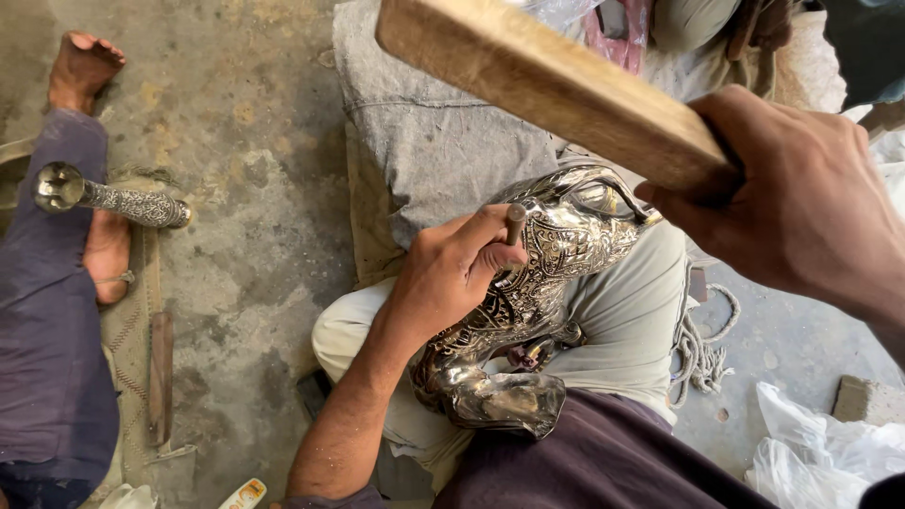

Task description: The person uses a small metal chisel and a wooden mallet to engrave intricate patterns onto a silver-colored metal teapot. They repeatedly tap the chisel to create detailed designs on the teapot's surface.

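A shiny engraved metal vessel [556, 254] lies across my lap on my light trousers [632, 320]. My left hand [448, 273] rests on it and pinches a small metal punch [515, 222] upright against the engraved surface. My right hand [801, 203] is raised at the upper right, gripping one end of a flat wooden mallet [547, 85] that slants up toward the top of the frame, above the punch.
A grey cloth [424, 132] lies on the concrete floor [245, 141] ahead. Another person sits at the left, legs in dark trousers [47, 330], bare feet out, with an engraved metal piece [113, 200] there. A coiled rope [702, 344], a stone block [863, 398] and plastic bags [820, 448] lie at right.
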